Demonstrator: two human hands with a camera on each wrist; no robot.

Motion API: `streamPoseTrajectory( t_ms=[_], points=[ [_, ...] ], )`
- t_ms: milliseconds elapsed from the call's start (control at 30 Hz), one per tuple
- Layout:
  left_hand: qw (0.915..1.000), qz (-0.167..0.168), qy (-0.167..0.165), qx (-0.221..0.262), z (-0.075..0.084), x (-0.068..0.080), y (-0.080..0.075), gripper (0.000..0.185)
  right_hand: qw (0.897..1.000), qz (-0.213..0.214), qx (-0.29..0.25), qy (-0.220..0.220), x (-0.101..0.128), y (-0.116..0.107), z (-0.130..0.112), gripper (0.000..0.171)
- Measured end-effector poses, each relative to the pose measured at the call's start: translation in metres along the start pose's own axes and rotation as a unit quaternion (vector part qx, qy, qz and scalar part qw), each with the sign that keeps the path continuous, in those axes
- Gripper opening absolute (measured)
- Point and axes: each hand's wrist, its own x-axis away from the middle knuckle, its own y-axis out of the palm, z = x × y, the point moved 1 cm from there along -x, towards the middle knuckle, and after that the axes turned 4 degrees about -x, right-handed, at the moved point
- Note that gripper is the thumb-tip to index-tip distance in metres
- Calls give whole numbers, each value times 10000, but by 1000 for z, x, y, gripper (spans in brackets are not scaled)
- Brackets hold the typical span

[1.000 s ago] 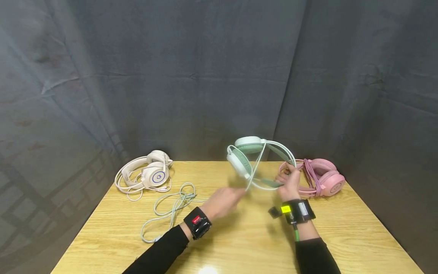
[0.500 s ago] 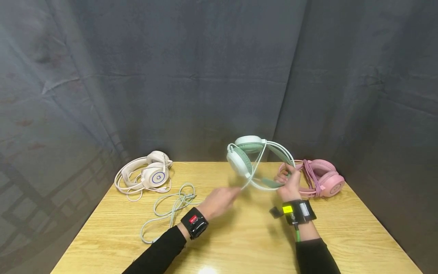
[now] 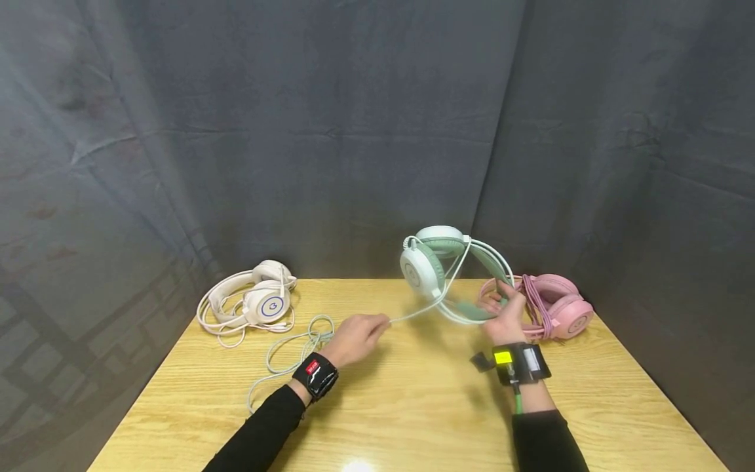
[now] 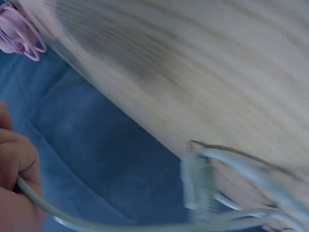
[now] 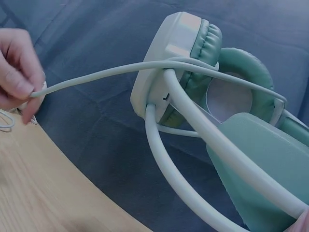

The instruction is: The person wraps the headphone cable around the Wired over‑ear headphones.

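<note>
My right hand (image 3: 504,314) grips the headband of white-and-green headphones (image 3: 421,269), holding them above the table with the ear cups toward the left. My left hand (image 3: 356,337) pinches the pale green cable (image 3: 415,313) left of the headphones. In the right wrist view the cable (image 5: 108,72) runs taut from the left fingertips and crosses over the ear cup (image 5: 169,53) and headband tubes. The left wrist view shows the cable (image 4: 72,222) passing through my curled left fingers. The cable's loose loops (image 3: 283,373) lie on the table, partly behind my left wrist.
White headphones (image 3: 268,305) with their cable lie at the table's back left. Pink headphones (image 3: 569,314), wrapped with their cord, lie at the back right, just behind my right hand. A grey curtain (image 3: 330,131) stands behind the wooden table (image 3: 425,419).
My left hand has moved left and drawn the cable out straighter. The headphones and my right hand have shifted slightly right, and the ear cups have risen and turned a little.
</note>
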Motion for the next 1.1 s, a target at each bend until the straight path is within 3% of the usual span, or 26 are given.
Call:
streamPoseTrajectory(
  t_ms=[100, 167, 233, 300, 367, 400, 467, 567, 633, 700, 733, 900, 1100],
  points=[
    [9982, -167, -399, 423, -13, 3, -1, 26, 9996, -78, -244, 121, 1, -1, -3, 33],
    [9914, -190, -804, 1011, -21, 4, -3, 27, 9990, -73, -395, 216, 1, -1, -5, 33],
    [9747, -78, -1231, 1866, -29, 3, -6, 27, 9984, -48, -472, 302, 0, -2, -7, 34],
    [9503, 96, -1565, 2689, -36, 2, -9, 25, 9977, -39, -550, 401, 0, -1, -8, 32],
    [9305, 90, -1768, 3207, -40, 1, -10, 24, 9972, -34, -588, 450, 0, -1, -8, 29],
    [9261, 20, -1836, 3294, -42, 0, -10, 23, 9969, -48, -625, 478, 0, -1, -8, 28],
    [9319, -208, -1802, 3140, -43, -1, -8, 21, 9955, -123, -716, 607, 0, -1, -8, 23],
    [9534, -490, -1531, 2553, -41, -6, -1, 18, 9928, -456, -683, 873, -8, -7, -9, 16],
    [9643, -482, -1405, 2192, -38, -10, 3, 17, 9918, -563, -559, 999, -7, -7, -7, 16],
    [9688, -416, -1451, 1966, -36, -14, 7, 16, 9922, -594, -338, 1039, -7, -7, -5, 18],
    [9688, -371, -1526, 1919, -35, -17, 8, 16, 9938, -447, -232, 987, 1, -2, -1, 21],
    [9652, -201, -1934, 1749, -35, -28, 10, 21, 9895, -590, 82, 1313, -1, -4, 3, 24],
    [9715, -292, -1730, 1597, -50, -35, 7, 17, 9751, -1007, 320, 1948, -4, -9, 6, 33]
  ],
)
